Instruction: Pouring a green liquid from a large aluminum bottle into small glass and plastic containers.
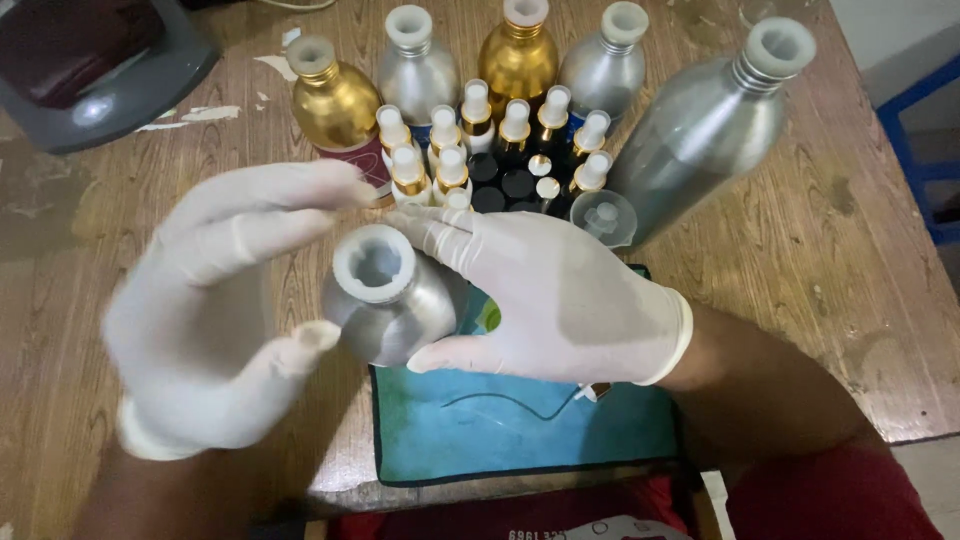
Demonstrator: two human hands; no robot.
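Observation:
My right hand, in a white glove, grips a silver metal bottle with a white plastic stopper in its neck, held above a teal cloth. To the left of the bottle, my gloved left hand hovers with its fingers spread. Its thumb touches the bottle's shoulder and its fingers arch over the stopper. The left hand is blurred.
On the wooden table behind stand gold bottles and silver bottles, a large tilted silver bottle, several small spray vials and a small clear funnel. A grey machine sits at the back left.

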